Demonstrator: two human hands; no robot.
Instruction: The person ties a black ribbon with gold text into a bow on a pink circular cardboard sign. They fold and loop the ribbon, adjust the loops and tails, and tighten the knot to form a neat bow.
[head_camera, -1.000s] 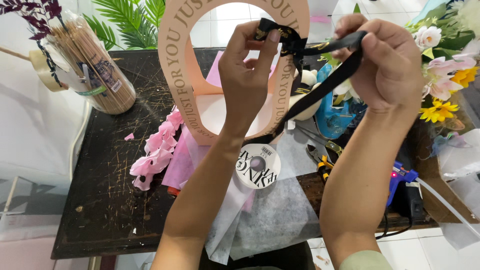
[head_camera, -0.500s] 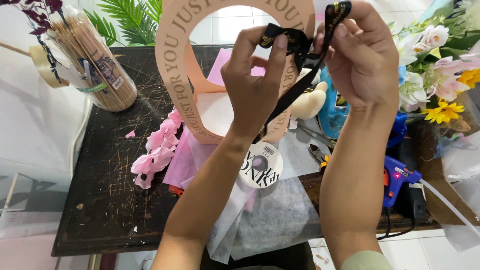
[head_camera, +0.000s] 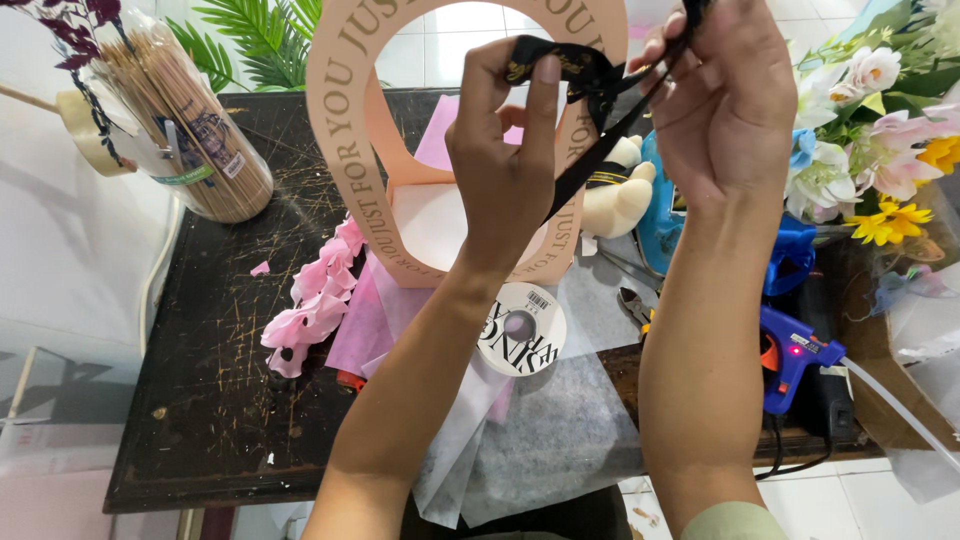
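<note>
Here the black ribbon sits on the right side of the peach ring-shaped box, pinched by the left hand; the right hand grips its tail. If the pinch loosens, the bow may slip apart. The ribbon spool lies nearer.

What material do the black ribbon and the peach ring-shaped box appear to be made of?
The black ribbon, pinched by the left hand and pulled by the right hand, looks like woven satin: thin, limp, slightly glossy. The peach ring-shaped box seems matte cardboard: stiff, flat walls, clean cut edges, printed lettering.
</note>
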